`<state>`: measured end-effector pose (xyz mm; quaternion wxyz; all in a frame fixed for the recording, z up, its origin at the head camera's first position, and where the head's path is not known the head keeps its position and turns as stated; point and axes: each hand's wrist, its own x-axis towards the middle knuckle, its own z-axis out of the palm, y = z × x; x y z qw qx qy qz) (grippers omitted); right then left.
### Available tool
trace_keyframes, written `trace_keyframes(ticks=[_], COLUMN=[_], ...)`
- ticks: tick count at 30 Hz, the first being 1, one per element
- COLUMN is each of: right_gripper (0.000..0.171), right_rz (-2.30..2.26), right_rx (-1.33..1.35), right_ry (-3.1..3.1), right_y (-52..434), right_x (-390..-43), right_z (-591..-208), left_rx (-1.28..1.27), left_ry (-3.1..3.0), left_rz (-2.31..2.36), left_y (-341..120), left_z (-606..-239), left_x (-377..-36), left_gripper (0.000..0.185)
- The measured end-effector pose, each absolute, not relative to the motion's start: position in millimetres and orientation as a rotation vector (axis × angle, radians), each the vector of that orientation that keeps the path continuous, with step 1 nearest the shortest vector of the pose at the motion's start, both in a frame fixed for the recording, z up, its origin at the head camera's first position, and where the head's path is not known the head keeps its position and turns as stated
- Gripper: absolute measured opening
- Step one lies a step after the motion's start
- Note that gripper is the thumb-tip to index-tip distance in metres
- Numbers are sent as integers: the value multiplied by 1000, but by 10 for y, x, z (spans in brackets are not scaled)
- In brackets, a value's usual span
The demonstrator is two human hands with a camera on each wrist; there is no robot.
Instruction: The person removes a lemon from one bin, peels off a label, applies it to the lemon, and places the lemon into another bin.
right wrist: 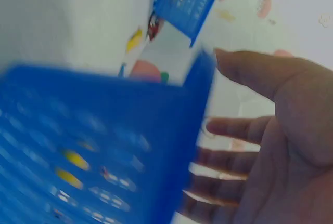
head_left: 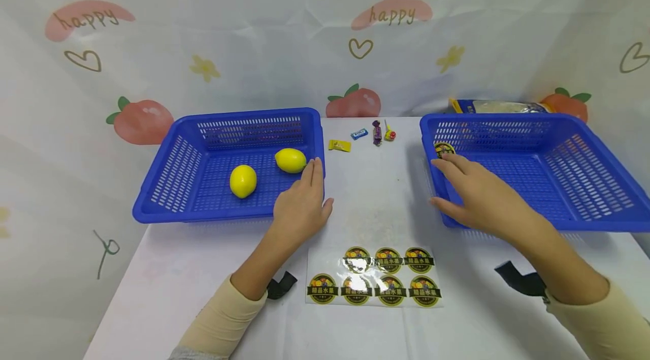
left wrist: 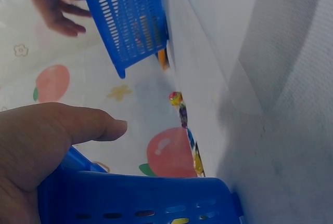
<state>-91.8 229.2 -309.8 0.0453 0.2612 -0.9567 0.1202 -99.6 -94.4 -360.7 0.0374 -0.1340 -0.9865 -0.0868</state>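
Both thumbs stood apart, fingers [head_left: 311, 175] near-straight: left hand [head_left: 301, 205] at right edge of left basket [head_left: 203, 216], right hand [head_left: 479, 193] at left edge of right basket [head_left: 518, 171], fingertips beside round sticker [head_left: 443, 149]. Two lemons [head_left: 243, 181] lay in left basket; sticker sheet [head_left: 325, 261] nearer, on counter [head_left: 368, 193].

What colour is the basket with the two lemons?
Blue basket; shows best in the head view.

Both cream-sleeved arms [head_left: 223, 309] reach forward, bare left hand [head_left: 301, 207] with straight fingers, bare right hand [head_left: 477, 196] with thumb spread apart.
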Motion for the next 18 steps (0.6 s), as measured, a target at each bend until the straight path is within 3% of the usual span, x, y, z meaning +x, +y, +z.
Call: trace_keyframes(ticks=[18], right_gripper=[81], right_rz=[260], right_rx=[590], right_ry=[-2768], right_y=[2190], right_x=[-671], right_z=[-3694], left_rx=[-391], left_ry=[-3038], left_rz=[-265], left_y=[-932], left_z=[-3606], left_x=[-988], left_gripper=[85])
